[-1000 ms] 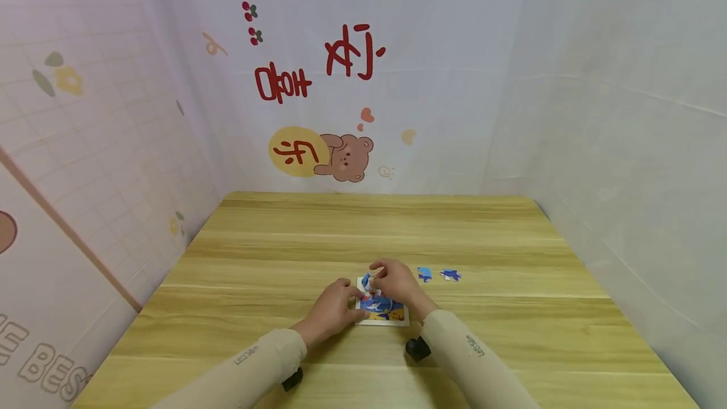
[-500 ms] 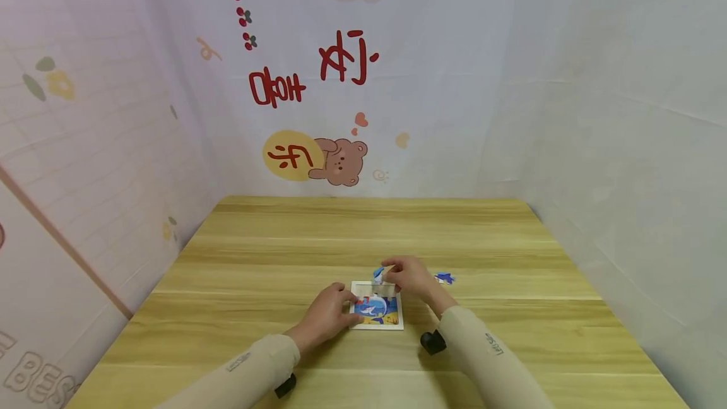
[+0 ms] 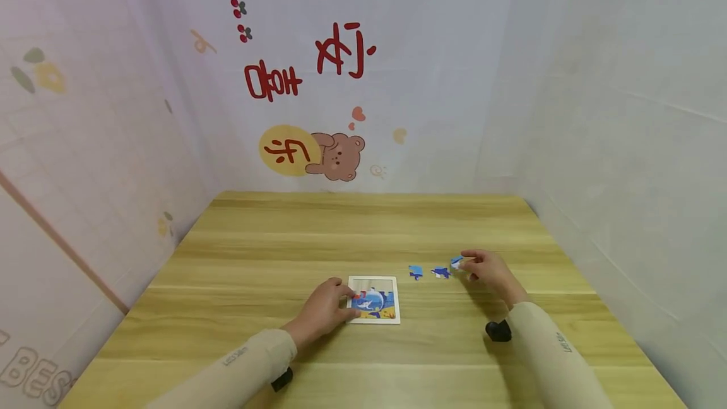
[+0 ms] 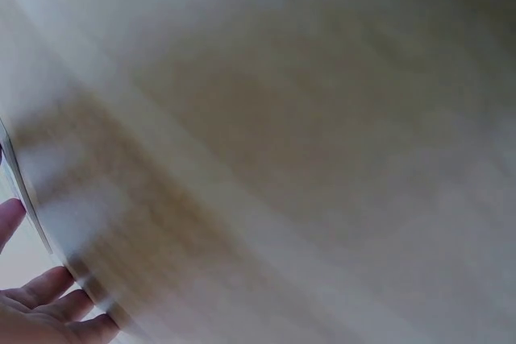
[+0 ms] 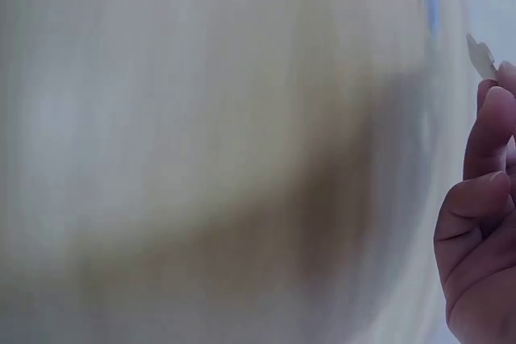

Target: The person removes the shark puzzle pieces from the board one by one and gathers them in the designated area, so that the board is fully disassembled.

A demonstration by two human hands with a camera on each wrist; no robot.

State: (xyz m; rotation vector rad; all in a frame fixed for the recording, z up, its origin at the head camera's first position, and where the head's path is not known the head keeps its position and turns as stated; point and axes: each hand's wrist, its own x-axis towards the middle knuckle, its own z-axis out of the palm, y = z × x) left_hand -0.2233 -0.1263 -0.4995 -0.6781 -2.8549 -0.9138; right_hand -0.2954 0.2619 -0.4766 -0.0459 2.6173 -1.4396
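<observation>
In the head view, a small white-framed jigsaw puzzle (image 3: 397, 302) lies on the table, with a sea picture in its lower part and a bare strip at its top. My left hand (image 3: 322, 307) rests at the frame's left edge, its thumb and fingertips touching it. Off to the right, my right hand (image 3: 493, 274) pinches a blue-and-white puzzle piece (image 3: 456, 262) by its edge. In the right wrist view this piece (image 5: 481, 57) is seen nearly edge-on between the fingertips. Left of it lie a light-blue piece (image 3: 416, 271) and a dark-blue piece (image 3: 440, 272).
The wood-grain table (image 3: 272, 238) carries the puzzle and loose pieces. Printed cloth walls (image 3: 443, 81) stand behind it and on both sides. A black wrist camera (image 3: 498, 331) hangs under the right sleeve, another (image 3: 282, 379) under the left.
My right hand has moved from above the puzzle to the right, past the two loose pieces, still pinching the blue-and-white piece. My left hand stays at the frame's left edge.
</observation>
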